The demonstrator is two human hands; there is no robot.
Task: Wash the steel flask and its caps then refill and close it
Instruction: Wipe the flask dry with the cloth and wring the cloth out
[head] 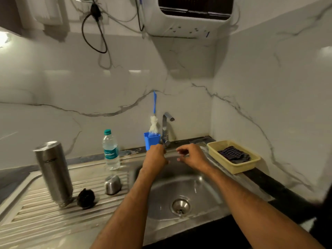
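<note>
Marble-look walls [71,90] close round the steel sink [203,186] and its ribbed drainboard [36,214], where the flask [53,172] stands upright at the left with a black cap [86,198] and a steel cap [112,184] just beside it

The left hand [156,157] reaches to the tap [166,129] base, its grasp hidden, and the right hand [193,155] hovers relaxed, holding nothing; I judge the water should be started gently, then the flask brought under the spout

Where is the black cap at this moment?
In the head view, the black cap lies on the left drainboard, between the steel flask and the steel cap.
</note>
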